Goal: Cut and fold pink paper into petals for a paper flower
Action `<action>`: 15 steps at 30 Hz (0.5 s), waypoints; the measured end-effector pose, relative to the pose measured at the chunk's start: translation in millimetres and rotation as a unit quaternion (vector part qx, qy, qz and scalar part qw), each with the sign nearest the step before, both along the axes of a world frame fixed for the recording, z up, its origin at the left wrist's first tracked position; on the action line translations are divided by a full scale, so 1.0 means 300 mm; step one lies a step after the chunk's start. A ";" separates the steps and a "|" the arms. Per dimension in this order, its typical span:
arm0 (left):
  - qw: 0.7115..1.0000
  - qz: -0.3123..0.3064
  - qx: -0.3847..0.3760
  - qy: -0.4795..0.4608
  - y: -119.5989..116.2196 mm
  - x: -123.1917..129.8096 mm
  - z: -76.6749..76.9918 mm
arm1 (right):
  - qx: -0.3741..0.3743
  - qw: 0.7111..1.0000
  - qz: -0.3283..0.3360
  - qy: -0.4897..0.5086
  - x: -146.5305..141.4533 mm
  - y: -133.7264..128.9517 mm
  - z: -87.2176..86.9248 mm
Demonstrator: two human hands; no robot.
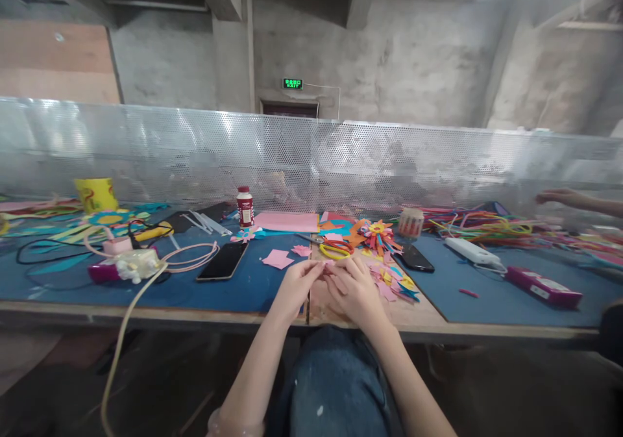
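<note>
Pinching a small pink piece (328, 263), the nearly closed hands (357, 289) hide its long axis and pointing direction.

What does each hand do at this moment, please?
Left hand: fingers closed on small pink paper.
Right hand: fingers bent at the same paper; grip cannot be told.

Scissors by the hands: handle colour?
Scissors handles: red-orange and yellow, seen in the head view.

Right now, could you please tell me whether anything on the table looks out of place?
A pale cable droops over the front edge of the table, where it could snag; paper scraps lie strewn beside the right hand. No spill shows.
</note>
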State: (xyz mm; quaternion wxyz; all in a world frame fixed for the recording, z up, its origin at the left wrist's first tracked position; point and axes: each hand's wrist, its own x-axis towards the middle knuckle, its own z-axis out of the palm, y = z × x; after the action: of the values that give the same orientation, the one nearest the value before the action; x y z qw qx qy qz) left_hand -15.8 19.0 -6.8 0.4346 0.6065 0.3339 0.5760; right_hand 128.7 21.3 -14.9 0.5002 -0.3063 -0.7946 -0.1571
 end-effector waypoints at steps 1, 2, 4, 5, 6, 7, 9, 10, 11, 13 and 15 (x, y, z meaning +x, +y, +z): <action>1.000 0.007 0.000 -0.001 0.004 -0.001 -0.003 | -0.018 0.999 0.021 0.022 0.003 -0.002 0.004; 1.000 0.013 -0.002 -0.001 0.007 -0.002 -0.006 | -0.037 0.997 0.040 0.053 0.008 -0.002 0.008; 1.000 0.026 -0.005 0.004 0.011 -0.003 -0.009 | -0.079 0.988 0.063 0.118 0.018 -0.001 0.016; 0.999 0.031 -0.006 0.009 0.011 -0.002 -0.010 | -0.104 0.982 0.065 0.143 0.023 0.000 0.019; 0.999 0.033 -0.006 0.016 0.010 -0.002 -0.011 | -0.132 0.976 0.064 0.158 0.027 0.001 0.023; 0.999 0.033 -0.003 0.024 0.008 -0.002 -0.010 | -0.163 0.971 0.062 0.163 0.030 0.001 0.026; 0.999 0.030 0.012 0.041 0.001 -0.001 -0.007 | -0.218 0.962 0.062 0.151 0.033 0.001 0.029; 0.998 0.027 0.023 0.052 -0.003 -0.002 -0.005 | -0.236 0.959 0.065 0.143 0.032 0.001 0.029; 0.997 0.026 0.034 0.062 -0.006 -0.002 -0.003 | -0.247 0.957 0.069 0.137 0.032 0.002 0.029; 0.995 0.027 0.050 0.083 -0.011 -0.002 0.001 | -0.251 0.955 0.080 0.133 0.031 0.004 0.024; 0.994 0.030 0.053 0.096 -0.012 -0.003 0.004 | -0.248 0.955 0.087 0.135 0.032 0.007 0.019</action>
State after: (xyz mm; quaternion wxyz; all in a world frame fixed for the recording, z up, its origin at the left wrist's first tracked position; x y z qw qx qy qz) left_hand -16.6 15.4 -5.7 0.3504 0.6709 0.3614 0.5446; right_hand 138.2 23.5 -9.2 0.5227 -0.3686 -0.7572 0.1324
